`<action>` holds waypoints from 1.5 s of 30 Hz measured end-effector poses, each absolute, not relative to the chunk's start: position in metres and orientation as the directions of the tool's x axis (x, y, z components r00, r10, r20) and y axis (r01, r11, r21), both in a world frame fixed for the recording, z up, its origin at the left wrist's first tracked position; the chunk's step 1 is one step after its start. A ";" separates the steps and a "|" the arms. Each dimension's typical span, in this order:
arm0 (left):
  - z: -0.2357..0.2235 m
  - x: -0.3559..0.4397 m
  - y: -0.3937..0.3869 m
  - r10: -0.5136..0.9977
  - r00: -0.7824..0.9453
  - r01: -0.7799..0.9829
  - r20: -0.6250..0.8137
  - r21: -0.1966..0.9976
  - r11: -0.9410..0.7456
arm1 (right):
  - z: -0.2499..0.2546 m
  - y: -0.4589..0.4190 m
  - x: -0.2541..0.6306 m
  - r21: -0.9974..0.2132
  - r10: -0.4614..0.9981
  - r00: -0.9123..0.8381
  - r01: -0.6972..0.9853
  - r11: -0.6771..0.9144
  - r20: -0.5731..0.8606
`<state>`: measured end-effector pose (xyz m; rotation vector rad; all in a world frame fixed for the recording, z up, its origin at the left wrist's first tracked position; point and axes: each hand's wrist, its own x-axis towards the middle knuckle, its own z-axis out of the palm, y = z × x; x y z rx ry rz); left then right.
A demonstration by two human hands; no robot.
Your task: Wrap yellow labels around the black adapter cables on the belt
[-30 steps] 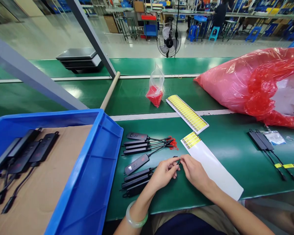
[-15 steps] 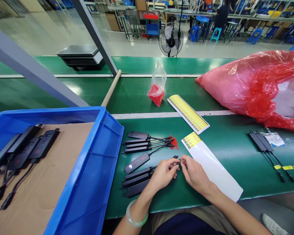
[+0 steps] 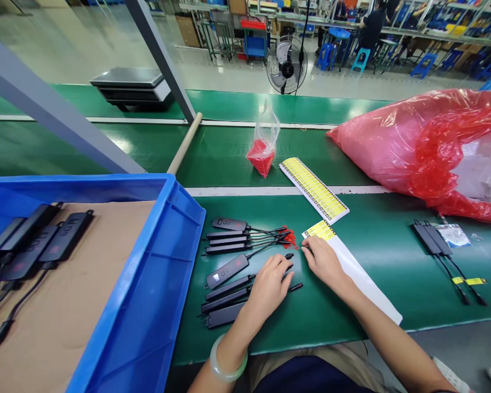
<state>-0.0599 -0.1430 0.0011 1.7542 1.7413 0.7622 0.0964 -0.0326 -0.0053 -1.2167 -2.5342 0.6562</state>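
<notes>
My left hand (image 3: 269,285) lies over the cables of several black controller boxes (image 3: 226,315), thumb apart from the curled fingers. Two black cable connectors (image 3: 289,256) show at its fingertips, and another cable end (image 3: 296,287) with a reddish tip pokes out below the thumb. Fingertips together, my right hand (image 3: 324,261) touches down at the right edge of a small pile of red caps (image 3: 288,238); what it pinches is too small to make out. More controllers (image 3: 228,268) lie in a column at the left, their cables running toward the caps.
A blue bin (image 3: 147,305) with cardboard and more controllers stands left. Label sheets (image 3: 315,191) lie ahead, one partly under my right forearm. Behind them is a clear bag (image 3: 263,155) of red caps. A large red plastic bag (image 3: 396,142) and two labelled controllers (image 3: 429,240) are at right.
My hands have come apart. The right moved up to the red caps; the left shifted slightly and loosened from the cable end, which now lies below its thumb.
</notes>
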 end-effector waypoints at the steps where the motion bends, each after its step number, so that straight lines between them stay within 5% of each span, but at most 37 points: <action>1: -0.001 -0.059 -0.143 1.000 -0.020 0.727 0.023 0.686 -0.001 | -0.007 -0.031 0.092 -0.477 0.787 -0.616 0.683 0.553 0.032; 9: -0.004 -0.054 -0.141 0.996 -0.084 0.723 -0.039 0.685 0.088 | -0.023 -0.027 0.074 -0.407 0.781 -0.624 0.707 0.578 0.025; 18: 0.000 -0.059 -0.137 0.987 -0.056 0.408 -0.150 0.899 0.160 | -0.022 -0.023 0.087 -0.427 0.803 -0.588 0.704 0.567 0.097; 26: 0.000 -0.058 -0.137 0.977 -0.042 0.276 -0.209 0.938 0.212 | -0.028 -0.027 0.090 -0.417 0.799 -0.586 0.698 0.583 0.136; 39: -0.006 -0.057 -0.136 0.970 -0.060 0.142 -0.237 0.960 0.243 | -0.006 -0.058 0.105 -0.671 0.784 -0.597 0.511 0.537 0.173; 45: -0.005 -0.056 -0.134 0.969 -0.003 0.071 -0.248 0.966 0.248 | -0.001 -0.072 0.101 -0.697 0.767 -0.614 0.468 0.543 0.185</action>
